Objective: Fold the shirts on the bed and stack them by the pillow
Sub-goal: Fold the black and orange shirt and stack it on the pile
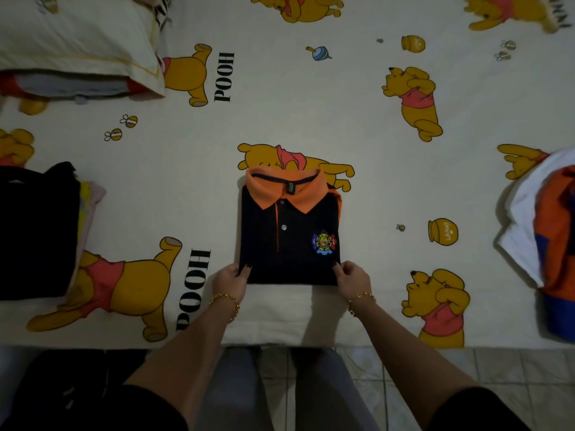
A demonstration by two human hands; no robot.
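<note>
Shirt (289,241): folded into a neat rectangle, front up, buttons and chest badge showing, orange collar on the side away from me. It lies flat on the bed (311,113), mid-sheet, close to the near edge.

I record the rest from left to right.

Far left: a stack (37,231) of folded clothes with a dark piece on top and paler edges showing along its right side. It lies well apart from the shirt.

Upper left: the pillow (74,35), with more folded cloth showing under its near edge.

Left hand (230,279): it pinches the shirt's near left corner, thumb on top, and the other fingers are mostly hidden from me.

Right hand (353,279): it pinches the near right corner the same way, thumb on top.

I cannot tell whether the shirt's near edge is lifted off the sheet.

Far right: a loose pile (547,244) of unfolded white, orange and blue clothes, well apart from the shirt and partly cut off by the frame.
</note>
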